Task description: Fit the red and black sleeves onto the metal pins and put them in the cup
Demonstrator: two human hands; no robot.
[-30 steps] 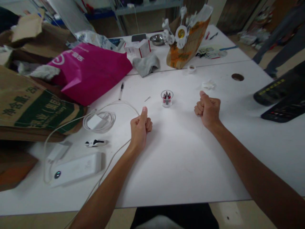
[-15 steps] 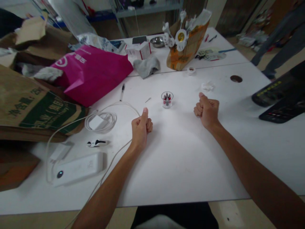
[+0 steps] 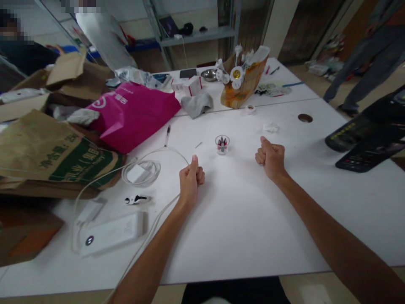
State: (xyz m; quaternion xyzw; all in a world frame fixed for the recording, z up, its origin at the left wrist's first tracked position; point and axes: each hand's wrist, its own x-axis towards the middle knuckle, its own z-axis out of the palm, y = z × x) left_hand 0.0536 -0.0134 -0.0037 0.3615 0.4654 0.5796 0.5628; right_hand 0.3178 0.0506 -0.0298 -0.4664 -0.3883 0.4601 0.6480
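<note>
My left hand (image 3: 191, 181) is a fist with its thumb raised, resting over the white table just right of a white cable. My right hand (image 3: 270, 158) makes a similar fist, thumb up, farther right. Nothing shows in either hand. Between and beyond them stands a small clear cup (image 3: 222, 145) holding several small red and dark pointed pieces. A tiny thin metallic piece (image 3: 198, 144) lies left of the cup. Crumpled white tissue (image 3: 271, 128) lies just past my right hand. White-and-black nail clippers (image 3: 136, 199) lie left of my left hand.
Left are a white power bank (image 3: 112, 233), a coiled cable with charger (image 3: 141, 172), a pen (image 3: 167, 136), a magenta bag (image 3: 136, 114) and a brown paper sack (image 3: 47, 152). A grey cloth (image 3: 198, 104) lies farther back. Black bottle (image 3: 344, 135) and phone (image 3: 363, 154) stand right. People stand beyond the table.
The camera view has tilted up, so the table's contents sit lower in the picture. Both hands stay as fists in about the same places; no object has visibly moved.
</note>
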